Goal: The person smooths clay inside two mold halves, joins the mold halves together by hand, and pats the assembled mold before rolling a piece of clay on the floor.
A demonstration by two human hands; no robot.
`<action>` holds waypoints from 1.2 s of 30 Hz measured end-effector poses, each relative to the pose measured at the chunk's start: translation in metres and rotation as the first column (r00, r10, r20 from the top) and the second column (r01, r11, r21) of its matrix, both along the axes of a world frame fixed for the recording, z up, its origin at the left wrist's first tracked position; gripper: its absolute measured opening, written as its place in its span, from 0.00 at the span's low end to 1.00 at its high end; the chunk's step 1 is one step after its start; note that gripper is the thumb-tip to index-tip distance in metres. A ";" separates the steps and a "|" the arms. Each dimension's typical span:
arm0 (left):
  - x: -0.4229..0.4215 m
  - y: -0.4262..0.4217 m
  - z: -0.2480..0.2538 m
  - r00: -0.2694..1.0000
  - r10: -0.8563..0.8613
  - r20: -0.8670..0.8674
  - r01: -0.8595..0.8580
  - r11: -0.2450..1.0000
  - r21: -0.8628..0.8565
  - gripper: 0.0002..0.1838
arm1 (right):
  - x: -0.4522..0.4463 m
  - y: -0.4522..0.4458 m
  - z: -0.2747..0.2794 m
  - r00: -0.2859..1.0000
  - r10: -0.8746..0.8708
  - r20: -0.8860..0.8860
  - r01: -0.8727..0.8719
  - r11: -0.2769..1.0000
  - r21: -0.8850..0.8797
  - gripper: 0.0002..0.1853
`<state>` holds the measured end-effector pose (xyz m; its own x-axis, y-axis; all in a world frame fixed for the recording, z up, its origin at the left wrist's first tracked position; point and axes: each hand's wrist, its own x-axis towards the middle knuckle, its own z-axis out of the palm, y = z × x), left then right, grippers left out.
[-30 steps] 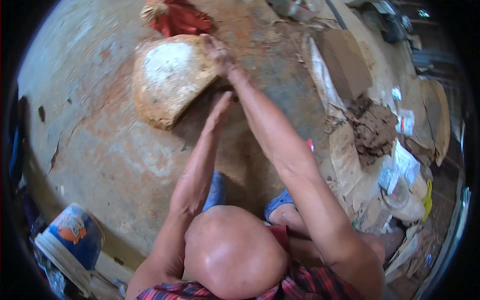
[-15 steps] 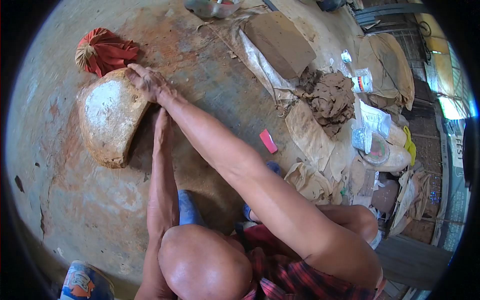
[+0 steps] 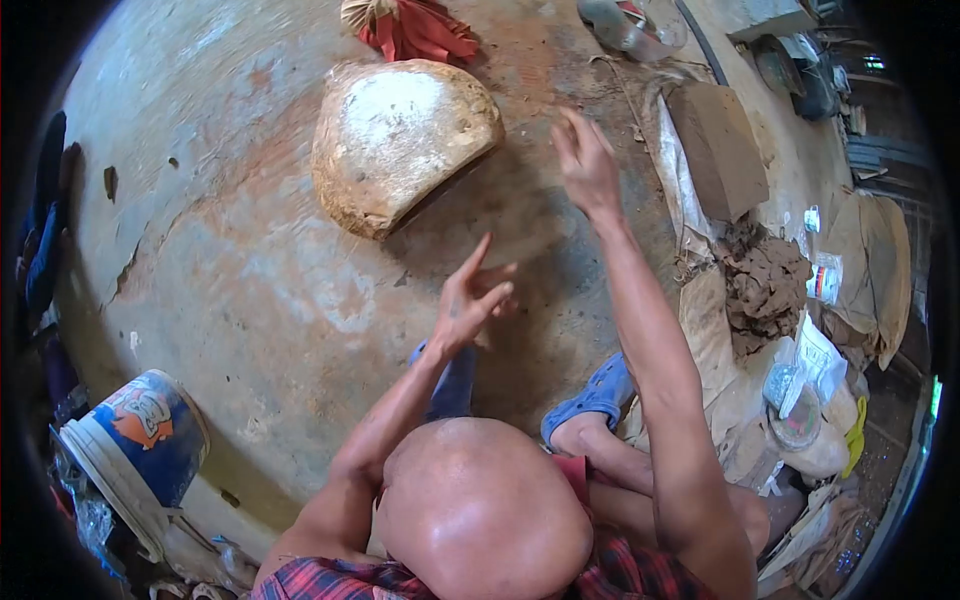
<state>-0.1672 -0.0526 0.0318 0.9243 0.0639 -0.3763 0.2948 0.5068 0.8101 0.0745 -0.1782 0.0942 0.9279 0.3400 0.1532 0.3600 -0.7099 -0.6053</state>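
A rounded, dome-like block (image 3: 405, 135), tan at the sides and dusted white on top, rests on the floor. Its straight edge faces toward me, with a dark gap in shadow beneath it. My left hand (image 3: 475, 300) is in the air below that edge, fingers spread and holding nothing. To the right of the block, apart from it, my right hand (image 3: 588, 165) is raised with its fingers apart and no object in it. A red cloth bundle (image 3: 415, 28) with a tan knot lies just beyond the block.
On the right are a flat brown clay slab (image 3: 715, 150), a heap of wet clay (image 3: 765, 285) and several cups and sacks. A blue and white bucket (image 3: 150, 435) lies tilted at left. My knee (image 3: 480, 500) and blue clog (image 3: 595, 395) are close in front.
Both hands have come off the block's right side, where they were gripping it, and are now apart from it and from each other. My view has turned left, so everything appears further right.
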 end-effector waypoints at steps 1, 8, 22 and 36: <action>-0.018 0.007 -0.004 0.996 -0.073 -0.055 0.075 0.996 0.040 0.44 | -0.011 -0.018 0.000 0.999 -0.014 -0.037 0.012 0.999 -0.049 0.18; -0.046 0.089 0.005 0.953 0.297 0.057 -0.284 0.814 0.506 0.20 | -0.091 -0.056 -0.027 0.942 0.280 -0.184 -0.315 0.927 -0.204 0.11; 0.106 0.163 0.025 0.890 0.090 0.447 -0.456 0.126 0.881 0.24 | -0.102 0.070 -0.060 0.884 0.362 -0.297 -0.432 0.875 -0.218 0.18; 0.110 0.163 0.018 0.889 0.127 0.441 -0.450 0.056 0.891 0.18 | -0.120 0.108 -0.069 0.525 0.454 -0.719 -0.272 0.891 0.364 0.31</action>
